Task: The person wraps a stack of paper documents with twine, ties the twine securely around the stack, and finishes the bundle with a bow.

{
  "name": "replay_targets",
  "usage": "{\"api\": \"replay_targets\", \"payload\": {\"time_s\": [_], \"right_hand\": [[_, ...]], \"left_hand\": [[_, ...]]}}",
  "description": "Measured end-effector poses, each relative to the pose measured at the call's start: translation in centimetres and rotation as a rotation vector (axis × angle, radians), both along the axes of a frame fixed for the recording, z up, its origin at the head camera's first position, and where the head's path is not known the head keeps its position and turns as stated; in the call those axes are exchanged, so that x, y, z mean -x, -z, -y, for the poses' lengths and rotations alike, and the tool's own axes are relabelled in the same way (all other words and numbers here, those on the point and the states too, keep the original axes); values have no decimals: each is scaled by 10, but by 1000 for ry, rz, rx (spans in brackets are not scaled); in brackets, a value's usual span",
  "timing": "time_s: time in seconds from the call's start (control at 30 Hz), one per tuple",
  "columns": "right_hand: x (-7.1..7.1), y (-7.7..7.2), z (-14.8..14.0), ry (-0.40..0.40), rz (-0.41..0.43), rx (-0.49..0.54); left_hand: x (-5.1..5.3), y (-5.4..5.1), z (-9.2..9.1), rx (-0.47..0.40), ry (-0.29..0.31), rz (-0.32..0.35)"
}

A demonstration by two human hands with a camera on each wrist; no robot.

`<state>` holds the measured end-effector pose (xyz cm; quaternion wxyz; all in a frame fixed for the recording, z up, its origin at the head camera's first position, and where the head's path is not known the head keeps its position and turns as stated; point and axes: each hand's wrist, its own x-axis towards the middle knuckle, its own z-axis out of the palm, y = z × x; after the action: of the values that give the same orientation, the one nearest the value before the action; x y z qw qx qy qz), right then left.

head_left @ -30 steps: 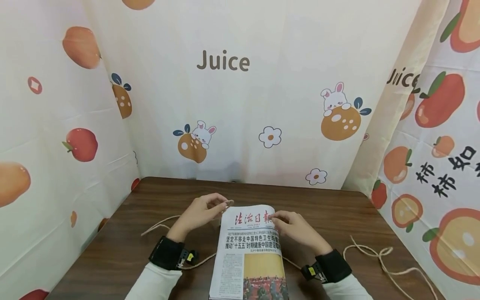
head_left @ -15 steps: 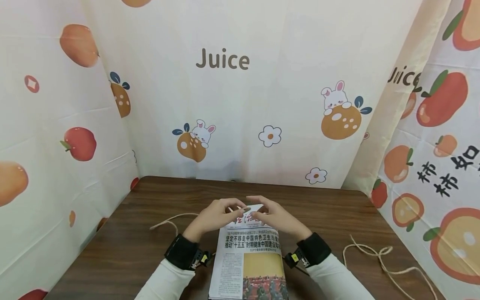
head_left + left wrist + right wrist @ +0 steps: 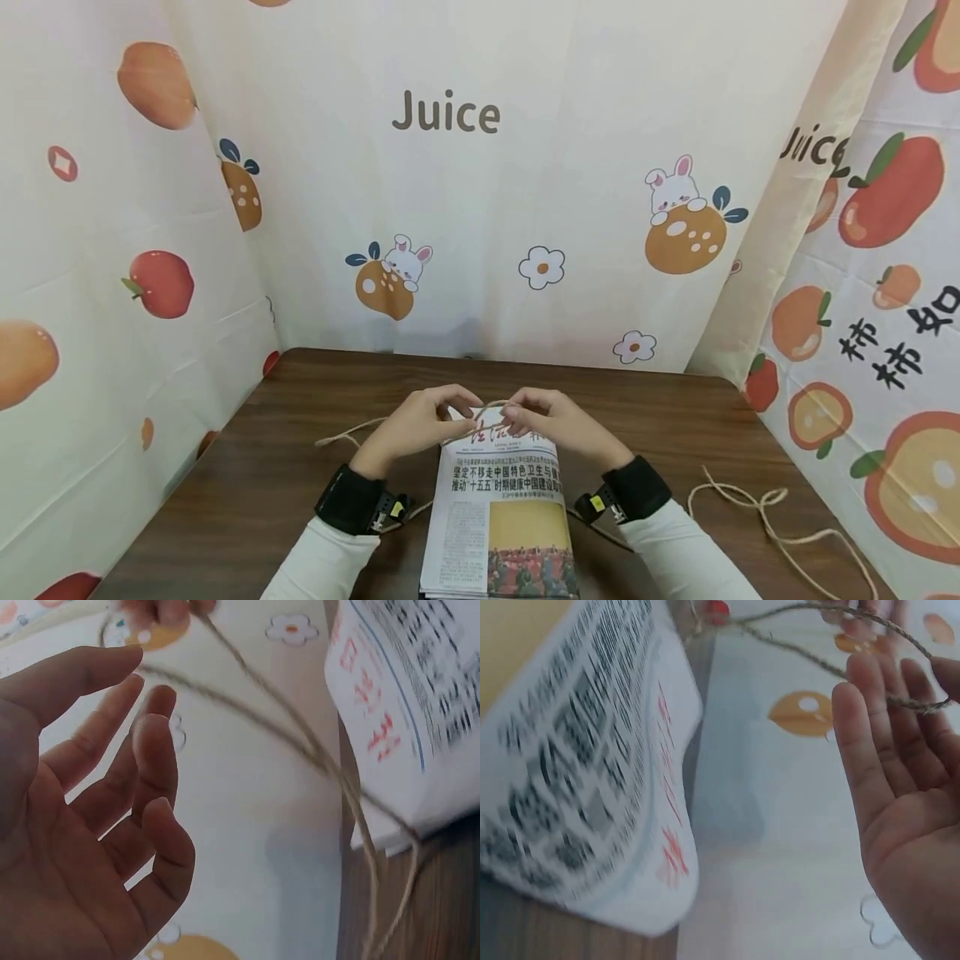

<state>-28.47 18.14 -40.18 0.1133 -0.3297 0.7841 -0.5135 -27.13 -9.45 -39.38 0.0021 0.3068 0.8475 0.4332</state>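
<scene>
A stack of folded newspaper (image 3: 459,533) lies on the brown table. Over its top edge, a thin twine rope (image 3: 491,403) forms a small loop between the two hands. My left hand (image 3: 416,423) pinches the rope at the thumb tip; the left wrist view shows that hand (image 3: 97,787) with two strands (image 3: 255,716) running toward the newspaper (image 3: 442,690). Opposite, my right hand (image 3: 573,429) holds the loop's other side with thumb and fingers, as its wrist view shows at the hand (image 3: 907,795) and rope (image 3: 795,649).
Loose rope (image 3: 776,537) curls across the right side of the table (image 3: 247,467), and another end (image 3: 348,435) lies left of the left hand. Rope also passes beside the newspaper near both wrists. Fruit-printed curtains (image 3: 465,217) enclose the back and sides.
Both hands have come together over the newspaper's top, the right moving leftward and the left rightward. Since half a second ago they have parted slightly, and a rope loop now shows between them.
</scene>
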Motion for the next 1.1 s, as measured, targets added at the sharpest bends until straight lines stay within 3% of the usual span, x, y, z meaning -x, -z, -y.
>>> {"api": "replay_targets", "payload": {"time_s": [0.23, 0.4, 0.57, 0.67, 0.8, 0.9, 1.1], "right_hand": [[4, -15, -33, 89, -80, 37], [1, -25, -60, 199, -86, 9], [-1, -34, -85, 275, -161, -10], [-3, -43, -99, 276, -202, 61], [-7, -56, -109, 235, -233, 269], [-9, -64, -112, 250, -283, 361], [-12, -71, -116, 377, -385, 411]], "left_hand": [[-1, 2, 20, -20, -85, 32], [-2, 8, 35, -21, -110, 40], [-2, 12, 47, -14, -142, 45], [-3, 14, 51, -10, -157, 50], [-4, 14, 53, -12, -166, 64], [-5, 16, 55, -18, -165, 77], [-4, 20, 56, -19, -170, 89]]}}
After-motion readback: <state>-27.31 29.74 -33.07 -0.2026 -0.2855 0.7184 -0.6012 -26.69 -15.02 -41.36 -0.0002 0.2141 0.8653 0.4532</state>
